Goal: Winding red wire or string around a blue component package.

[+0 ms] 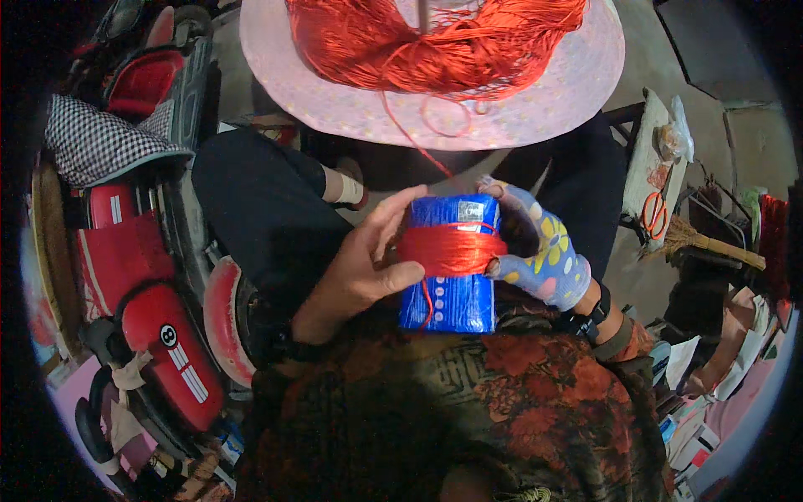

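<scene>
Above my lap is a blue plastic-wrapped pack [452, 305], with many turns of red cord [452, 251] wound round its middle. My bare left hand [365, 259] grips its left edge, thumb on the cord. On the other side my right hand [548, 251], in a flowered blue glove with bare fingertips, holds the right edge. A loose cord end hangs down the pack's front. From the pack a single strand climbs to a large skein of red cord [435, 58], spread on a round pink board [368, 107] in front of my knees.
To the left stands a red and black vehicle [171, 351] with a checkered cloth [109, 142] over it. At the right are orange-handled scissors [654, 216] on a small bench [642, 159], a straw hand broom [711, 243] and piled papers and boxes [698, 402].
</scene>
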Motion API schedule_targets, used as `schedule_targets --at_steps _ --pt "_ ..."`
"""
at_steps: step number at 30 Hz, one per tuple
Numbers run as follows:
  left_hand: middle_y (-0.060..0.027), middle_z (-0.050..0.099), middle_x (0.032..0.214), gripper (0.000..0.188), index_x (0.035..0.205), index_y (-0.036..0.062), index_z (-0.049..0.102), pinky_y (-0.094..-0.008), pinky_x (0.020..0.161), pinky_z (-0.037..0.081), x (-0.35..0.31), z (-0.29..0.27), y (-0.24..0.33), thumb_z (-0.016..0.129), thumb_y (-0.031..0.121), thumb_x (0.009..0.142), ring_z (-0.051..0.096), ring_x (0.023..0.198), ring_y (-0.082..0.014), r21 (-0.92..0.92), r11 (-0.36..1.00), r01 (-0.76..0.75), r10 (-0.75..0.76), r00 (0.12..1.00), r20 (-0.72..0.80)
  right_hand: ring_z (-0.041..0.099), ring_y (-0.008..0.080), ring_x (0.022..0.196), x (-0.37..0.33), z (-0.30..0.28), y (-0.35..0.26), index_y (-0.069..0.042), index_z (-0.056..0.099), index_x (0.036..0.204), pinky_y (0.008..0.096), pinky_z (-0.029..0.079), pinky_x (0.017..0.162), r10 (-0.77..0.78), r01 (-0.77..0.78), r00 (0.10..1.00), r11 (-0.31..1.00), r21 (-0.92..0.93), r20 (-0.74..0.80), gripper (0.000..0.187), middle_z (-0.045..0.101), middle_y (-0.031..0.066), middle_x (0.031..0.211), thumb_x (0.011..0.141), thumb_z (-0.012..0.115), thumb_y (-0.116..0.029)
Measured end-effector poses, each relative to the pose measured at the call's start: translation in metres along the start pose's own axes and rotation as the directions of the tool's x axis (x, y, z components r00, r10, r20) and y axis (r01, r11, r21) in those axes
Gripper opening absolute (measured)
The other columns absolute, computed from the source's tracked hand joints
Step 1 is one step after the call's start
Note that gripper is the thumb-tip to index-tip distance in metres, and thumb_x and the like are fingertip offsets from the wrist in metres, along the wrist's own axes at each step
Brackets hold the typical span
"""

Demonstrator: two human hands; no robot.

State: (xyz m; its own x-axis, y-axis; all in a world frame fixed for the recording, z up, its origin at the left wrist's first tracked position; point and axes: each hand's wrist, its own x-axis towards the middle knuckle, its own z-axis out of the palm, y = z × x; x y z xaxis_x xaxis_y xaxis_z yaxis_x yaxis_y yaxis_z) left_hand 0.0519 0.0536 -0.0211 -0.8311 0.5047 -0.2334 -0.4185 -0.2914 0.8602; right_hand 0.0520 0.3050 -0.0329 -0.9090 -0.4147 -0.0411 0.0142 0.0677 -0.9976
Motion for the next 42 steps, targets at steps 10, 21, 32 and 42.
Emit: schedule_targets --at_steps 10,21,32,42 --pt "-0.0128 0.048 0.132 0.079 0.138 0.0007 0.034 -0.0355 0.105 0.036 -0.004 -0.002 -0.006 0.079 0.011 0.073 0.047 0.122 -0.0198 -0.035 0.998 0.051 -0.051 0.999 0.011 0.050 0.0291 0.122 0.001 -0.009 -0.014 -0.002 0.046 0.131 0.0386 0.039 0.103 -0.038 0.056 0.991 0.989 -0.138 0.125 0.091 0.050 0.0167 0.131 0.056 0.090 -0.027" --pt "-0.0082 0.055 0.121 0.071 0.131 0.0024 0.044 -0.0353 0.100 0.041 -0.017 0.002 -0.005 0.078 0.006 0.069 0.053 0.113 -0.0179 -0.133 0.989 0.069 -0.079 0.994 -0.070 0.045 0.0255 0.125 0.003 -0.003 -0.024 -0.003 0.040 0.136 0.0370 0.039 0.103 0.022 -0.065 0.978 0.977 0.204 0.207 0.099 0.046 0.0131 0.135 0.056 0.091 -0.028" --pt "-0.0108 0.058 0.116 0.086 0.136 0.0023 0.042 -0.0319 0.095 0.044 -0.008 -0.013 -0.014 0.086 0.021 0.065 0.058 0.106 -0.0161 -0.105 0.994 0.016 -0.022 0.998 -0.055 0.052 0.0238 0.116 0.012 0.010 -0.007 -0.002 0.046 0.128 0.0374 0.042 0.099 -0.107 0.075 0.983 0.976 0.203 0.151 0.074 0.051 0.0147 0.128 0.069 0.085 -0.023" --pt "-0.0112 0.058 0.122 0.081 0.132 0.0020 0.045 -0.0335 0.099 0.042 -0.004 -0.003 -0.003 0.085 0.030 0.067 0.057 0.111 -0.0193 -0.156 0.988 0.019 -0.030 0.997 -0.072 0.054 0.0202 0.112 0.021 0.008 -0.012 -0.001 0.053 0.122 0.0332 0.042 0.096 0.032 -0.065 0.988 0.974 0.217 0.151 0.063 0.056 0.0127 0.122 0.073 0.081 -0.029"
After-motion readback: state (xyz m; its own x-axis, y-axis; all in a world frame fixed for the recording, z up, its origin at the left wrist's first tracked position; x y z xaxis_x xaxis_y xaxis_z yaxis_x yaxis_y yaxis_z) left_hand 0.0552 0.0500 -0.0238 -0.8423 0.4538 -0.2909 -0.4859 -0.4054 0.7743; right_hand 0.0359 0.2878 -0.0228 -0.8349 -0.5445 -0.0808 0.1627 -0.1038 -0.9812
